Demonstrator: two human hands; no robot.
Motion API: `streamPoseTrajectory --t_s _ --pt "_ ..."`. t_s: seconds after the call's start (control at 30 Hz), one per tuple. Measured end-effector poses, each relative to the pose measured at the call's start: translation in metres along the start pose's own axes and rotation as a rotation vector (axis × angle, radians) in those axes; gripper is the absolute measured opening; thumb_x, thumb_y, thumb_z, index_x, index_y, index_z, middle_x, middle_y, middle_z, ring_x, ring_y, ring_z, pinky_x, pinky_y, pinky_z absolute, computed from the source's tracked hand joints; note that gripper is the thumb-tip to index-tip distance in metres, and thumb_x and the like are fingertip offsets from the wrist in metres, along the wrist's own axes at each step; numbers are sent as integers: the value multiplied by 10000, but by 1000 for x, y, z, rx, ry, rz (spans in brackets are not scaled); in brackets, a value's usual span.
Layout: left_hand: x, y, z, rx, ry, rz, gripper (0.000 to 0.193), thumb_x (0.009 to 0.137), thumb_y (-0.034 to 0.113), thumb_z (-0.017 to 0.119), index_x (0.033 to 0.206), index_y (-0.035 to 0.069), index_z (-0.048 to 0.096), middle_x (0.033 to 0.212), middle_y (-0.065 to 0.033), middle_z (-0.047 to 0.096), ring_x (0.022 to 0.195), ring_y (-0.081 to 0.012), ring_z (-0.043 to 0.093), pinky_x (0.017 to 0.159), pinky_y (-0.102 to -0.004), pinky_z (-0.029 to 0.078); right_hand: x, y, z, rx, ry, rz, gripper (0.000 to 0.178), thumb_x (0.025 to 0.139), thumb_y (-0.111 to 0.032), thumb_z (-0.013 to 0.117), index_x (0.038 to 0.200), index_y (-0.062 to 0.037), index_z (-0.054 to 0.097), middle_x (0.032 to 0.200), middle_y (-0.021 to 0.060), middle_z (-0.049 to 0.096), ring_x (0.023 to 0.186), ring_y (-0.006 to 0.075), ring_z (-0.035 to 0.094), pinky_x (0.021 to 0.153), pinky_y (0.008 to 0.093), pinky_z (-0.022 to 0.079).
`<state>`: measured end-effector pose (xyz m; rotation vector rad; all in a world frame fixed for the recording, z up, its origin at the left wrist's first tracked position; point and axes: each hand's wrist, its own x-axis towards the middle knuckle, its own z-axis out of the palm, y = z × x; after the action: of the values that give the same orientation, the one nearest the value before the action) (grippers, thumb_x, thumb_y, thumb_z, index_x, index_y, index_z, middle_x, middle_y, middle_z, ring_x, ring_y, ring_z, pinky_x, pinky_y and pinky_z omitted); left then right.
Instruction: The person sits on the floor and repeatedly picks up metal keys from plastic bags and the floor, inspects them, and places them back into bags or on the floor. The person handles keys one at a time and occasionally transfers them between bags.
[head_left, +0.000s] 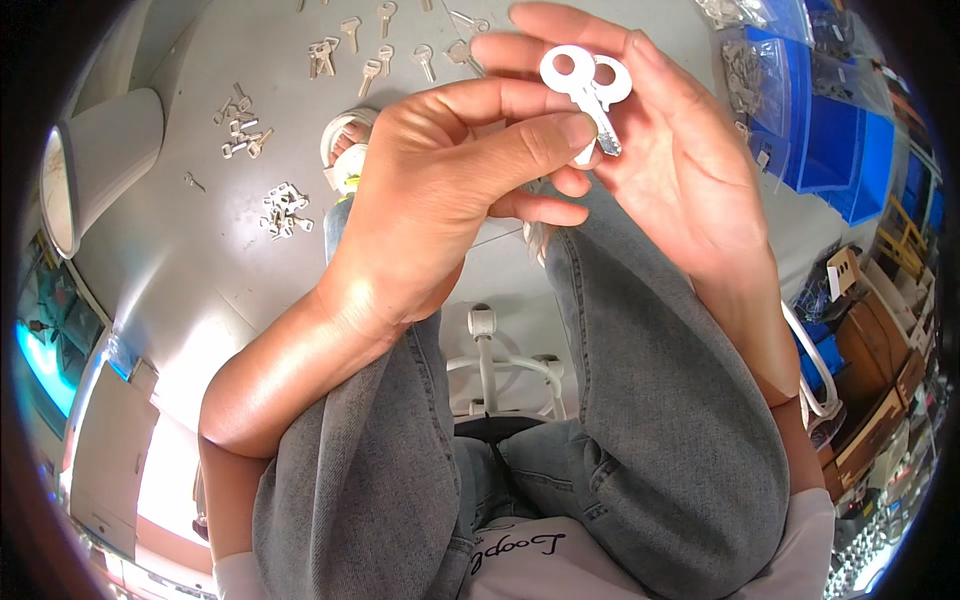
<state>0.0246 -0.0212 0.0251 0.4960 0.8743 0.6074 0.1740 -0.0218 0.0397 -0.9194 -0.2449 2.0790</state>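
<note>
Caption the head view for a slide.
A seated person's left hand pinches two keys beside the open right hand, with loose keys scattered across the grey floor.

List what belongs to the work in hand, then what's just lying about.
Work in hand:
- two silver keys, pinched in the left hand
- right hand, open beside them
- loose keys on the floor, probably

Apparently just about:
- pale bin, left
- blue containers, right, though their use is unclear

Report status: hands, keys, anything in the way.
Left hand pinching two overlapping keys. Right hand open beside them. Nothing seen in the way. Loose keys on floor.
</note>
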Motion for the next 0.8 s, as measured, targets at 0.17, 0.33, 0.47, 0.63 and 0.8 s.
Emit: streamPoseTrajectory --t_s 0.17,0.33,0.47,0.63,0.8 --pt "0 -1 0 -102 -33 -26 183 837 138 567 956 3 600 825 -86 605 721 -138 586 644 -296 550 7 2 -20 165 -111 58 315 923 -131 393 1193 20 449 1098 164 554 939 199 566 738 305 489" --pt "-2 0 1 -128 -23 -52 201 850 173 556 959 9 600 831 -76 600 738 -126 586 655 -285 544 3 0 -26 -96 -105 -43 310 917 -141 422 1183 12 470 1064 150 580 914 177 574 743 285 484" --pt "-1 0 0 -71 -57 -67 204 853 198 554 923 12 599 803 -56 581 701 -107 564 651 -282 542 0 7 -18 -577 112 -228 347 864 -148 496 1168 20 483 1077 137 565 878 142 561 700 239 462" --pt "0 1 -8 -245 -212 -180 201 839 216 578 899 25 592 789 -32 555 691 -90 529 653 -256 501 -2 4 -12 -406 -31 -256 438 847 -189 526 1226 9 431 1145 166 534 989 200 556 819 290 466" --pt "-1 2 -8 -305 -271 -197 231 808 240 621 910 36 587 808 -27 553 750 -111 534 672 -251 441 -12 6 -15 -658 -112 -320 684 637 3 677 1253 30 381 1179 176 501 1053 243 529 868 332 453"
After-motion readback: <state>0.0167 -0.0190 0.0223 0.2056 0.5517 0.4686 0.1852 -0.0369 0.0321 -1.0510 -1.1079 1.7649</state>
